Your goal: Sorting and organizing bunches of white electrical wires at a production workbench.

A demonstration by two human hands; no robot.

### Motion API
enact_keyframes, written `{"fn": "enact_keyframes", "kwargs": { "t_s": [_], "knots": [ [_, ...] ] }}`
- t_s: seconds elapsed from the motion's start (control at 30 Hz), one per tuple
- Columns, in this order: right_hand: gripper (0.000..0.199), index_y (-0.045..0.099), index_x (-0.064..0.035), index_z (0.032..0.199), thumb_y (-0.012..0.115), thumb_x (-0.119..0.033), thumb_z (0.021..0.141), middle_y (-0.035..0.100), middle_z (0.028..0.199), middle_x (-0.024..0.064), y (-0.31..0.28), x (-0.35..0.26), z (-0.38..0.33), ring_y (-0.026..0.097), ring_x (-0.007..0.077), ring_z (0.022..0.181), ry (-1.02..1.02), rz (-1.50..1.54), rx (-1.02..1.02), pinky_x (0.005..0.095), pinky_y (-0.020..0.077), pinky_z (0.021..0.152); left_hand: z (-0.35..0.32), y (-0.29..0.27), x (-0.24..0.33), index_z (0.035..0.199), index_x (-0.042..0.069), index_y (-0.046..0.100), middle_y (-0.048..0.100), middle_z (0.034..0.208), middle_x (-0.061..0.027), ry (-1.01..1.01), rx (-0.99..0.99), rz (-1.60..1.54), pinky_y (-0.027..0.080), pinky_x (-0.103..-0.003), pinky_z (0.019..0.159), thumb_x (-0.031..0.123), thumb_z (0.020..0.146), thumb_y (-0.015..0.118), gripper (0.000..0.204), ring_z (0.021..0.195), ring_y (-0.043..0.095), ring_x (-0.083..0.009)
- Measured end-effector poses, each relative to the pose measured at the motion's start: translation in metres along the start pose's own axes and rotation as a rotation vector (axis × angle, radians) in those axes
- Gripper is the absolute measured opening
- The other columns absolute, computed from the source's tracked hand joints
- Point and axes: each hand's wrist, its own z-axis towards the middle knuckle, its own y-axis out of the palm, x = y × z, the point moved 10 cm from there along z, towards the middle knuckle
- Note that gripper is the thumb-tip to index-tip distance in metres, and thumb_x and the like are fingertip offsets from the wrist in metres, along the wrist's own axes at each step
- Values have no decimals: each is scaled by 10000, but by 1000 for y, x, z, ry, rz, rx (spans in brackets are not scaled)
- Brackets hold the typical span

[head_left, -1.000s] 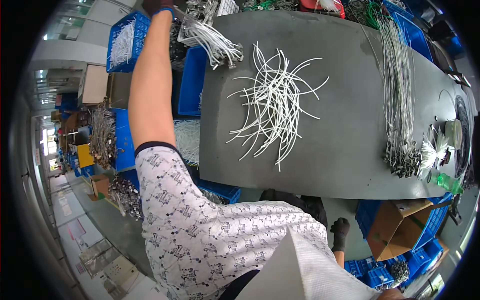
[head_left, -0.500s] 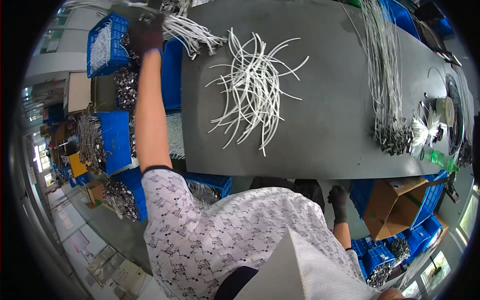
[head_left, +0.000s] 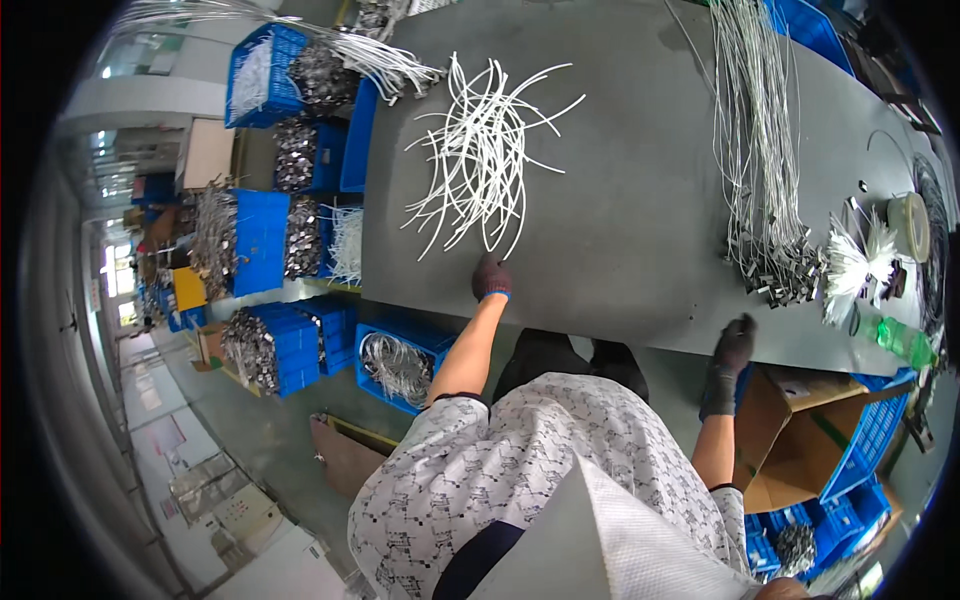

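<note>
A loose heap of thin white tubes (head_left: 480,150) lies on the grey table, left of its middle. Just below the heap, my left hand (head_left: 491,276) in a dark knitted glove is over the table near its front edge. Its fingers look curled together; whatever they may hold is hidden. My right hand (head_left: 735,345), also gloved, is at the front edge farther right, fingers loosely forward and nothing visible in them. Beyond it hangs a long bundle of thin wires (head_left: 755,130) with dark metal ends (head_left: 770,265) lying on the table.
Blue crates (head_left: 262,240) with metal parts and tubes line the left side. Another white bundle (head_left: 375,55) lies at the table's far left corner. On the right are white ties (head_left: 855,260), a tape roll (head_left: 908,225), a green bottle (head_left: 900,340) and a cardboard box (head_left: 800,440) below.
My left hand has come back from the crates at the far left to the table's front, below the tubes. My right hand has risen from beside my body to the table edge.
</note>
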Motion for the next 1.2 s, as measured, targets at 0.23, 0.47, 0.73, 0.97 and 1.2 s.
{"fn": "enact_keyframes", "kwargs": {
  "t_s": [0.23, 0.47, 0.73, 0.97, 1.2],
  "knots": [
    [543, 520, -22, 1263, 660, -321, 832, 658, 1139, 199, -28, -17, 109, 631, 406, 1039, -91, 15, 160, 441, 467, 938, -19, -14, 0, 1020, 108, 660, 675, 1088, -182, -105, 41, -26, 526, -492, 842, 352, 836, 619, 308, 1010, 641, -404],
    [366, 554, -68, 1079, 721, -283, 835, 567, 654, 41, -15, 19, 95, 517, 144, 468, 195, 544, -43, 305, 441, 415, -23, 17, 54, 1071, 140, 708, 672, 1159, -140, 91, -208, 218, 539, -472, 872, 364, 875, 571, 328, 1063, 649, -364],
    [484, 609, 22, 1033, 688, -404, 818, 688, 861, 195, -21, 50, 119, 685, 283, 664, 258, 554, 142, 403, 534, 605, -74, 4, 124, 858, 30, 697, 663, 856, -234, 590, -315, -155, 509, -492, 710, 349, 844, 589, 337, 808, 645, -429],
    [379, 630, -75, 1106, 490, -369, 915, 660, 1069, 277, -32, -36, 43, 599, 463, 1069, -53, -213, 101, 531, 478, 901, -83, 13, 78, 910, 20, 679, 637, 651, -95, 154, -695, -670, 487, -317, 408, 183, 901, 610, 177, 454, 600, -171],
    [360, 620, -17, 1048, 570, -348, 916, 676, 993, 241, -18, -1, -13, 662, 415, 961, -71, -433, -89, 487, 528, 801, -124, -9, 106, 1016, 15, 622, 658, 733, -108, 93, -891, -812, 519, -324, 461, 206, 955, 591, 203, 511, 624, -199]
  ]
}}
